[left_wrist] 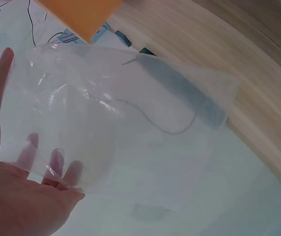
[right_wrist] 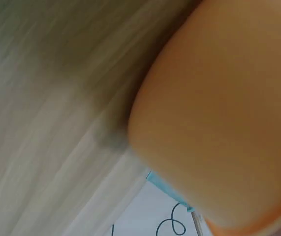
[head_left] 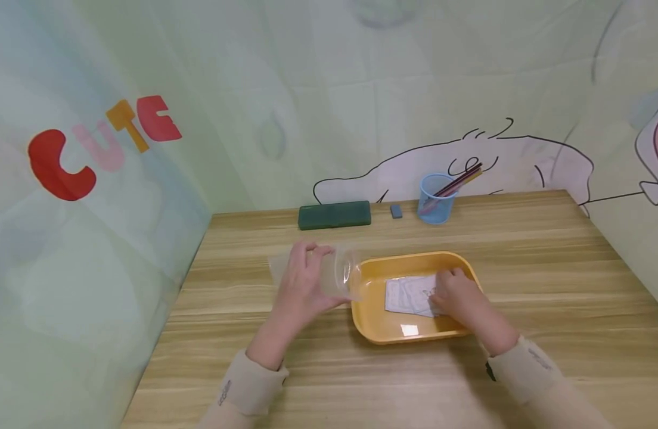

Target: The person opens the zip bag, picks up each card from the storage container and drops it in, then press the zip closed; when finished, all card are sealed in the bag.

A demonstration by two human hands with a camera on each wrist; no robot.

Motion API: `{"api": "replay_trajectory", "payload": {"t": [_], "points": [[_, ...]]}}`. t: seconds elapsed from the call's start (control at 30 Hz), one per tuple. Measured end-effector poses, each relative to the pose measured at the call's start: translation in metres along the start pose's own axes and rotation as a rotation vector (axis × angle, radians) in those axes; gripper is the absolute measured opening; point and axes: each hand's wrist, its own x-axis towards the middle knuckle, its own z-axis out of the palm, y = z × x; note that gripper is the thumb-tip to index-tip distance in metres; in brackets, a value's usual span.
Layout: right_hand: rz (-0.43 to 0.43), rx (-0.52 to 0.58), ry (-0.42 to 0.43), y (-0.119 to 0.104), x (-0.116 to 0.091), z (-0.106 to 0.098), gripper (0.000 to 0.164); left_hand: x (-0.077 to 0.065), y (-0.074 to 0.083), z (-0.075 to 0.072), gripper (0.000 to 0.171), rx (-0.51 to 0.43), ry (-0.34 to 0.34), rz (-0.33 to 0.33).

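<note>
the person's left hand [head_left: 304, 280] grips a see-through plastic bag [head_left: 334, 274] above the pale brown wooden desk [head_left: 372, 387], at the left end of a yellow-orange plastic tray [head_left: 371, 316] with round corners. the bag looks thin, soft and very light, so it should crinkle at a small squeeze. it is shiny and may slip a bit. the best place to hold it seems to be near its round, gaping end, with thumb and fingers spread to keep it wide.

flat white paper cards with fine print [head_left: 406, 295] lie partly over each other on the bottom of the tray. they look light and easy to bend, so a hard pinch could crease them. flat as they are, they may be tricky to pick up; an edge seems the best spot to take.

the left arm reaches up from the near side, with fingers on the bag's far side and the thumb on its near side. the right hand [head_left: 460, 297] dips into the right part of the tray, back of the hand up, fingers bent down at the cards' right end. one cannot tell if it pinches a card, because its fingertips are hidden.
</note>
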Motion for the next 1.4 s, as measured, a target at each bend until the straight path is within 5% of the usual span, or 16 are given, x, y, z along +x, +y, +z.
{"api": "replay_trajectory", "payload": {"t": [0.27, 0.6, 0.93, 1.4], "points": [[0.156, 0.098, -0.195, -0.010, 0.005, 0.005, 0.060, -0.007, -0.005, 0.003, 0.095, 0.024, -0.039, -0.047], [0.156, 0.044, -0.227, -0.021, -0.001, 0.009, 0.086, -0.009, -0.005, 0.004, 0.096, 0.011, -0.050, -0.053], [0.190, 0.178, -0.264, -0.014, -0.002, 0.000, 0.063, -0.010, -0.005, 0.004, 0.095, 0.010, -0.060, -0.054], [0.085, 0.368, -0.064, -0.002, -0.002, -0.008, 0.012, -0.010, -0.003, 0.002, 0.096, 0.005, -0.084, -0.038]]}}
